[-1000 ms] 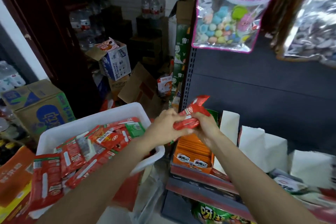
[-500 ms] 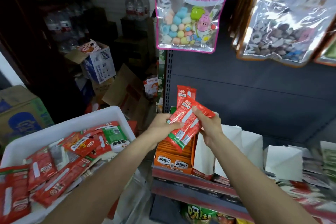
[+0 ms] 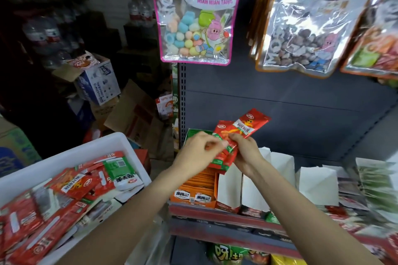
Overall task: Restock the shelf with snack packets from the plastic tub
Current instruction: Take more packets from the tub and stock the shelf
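Partly, both hands (image 3: 198,153) hide the red snack packets' (image 3: 241,131) lower ends.

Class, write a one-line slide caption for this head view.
Both hands, left hand and right hand, hold red snack packets above the shelf.

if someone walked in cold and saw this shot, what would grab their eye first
Most likely the red snack packets at centre, gripped between the left hand and right hand above the shelf's display boxes. Next, the pink-edged bag of pastel candy hanging at top centre. Then the white plastic tub at lower left, heaped with more red packets.
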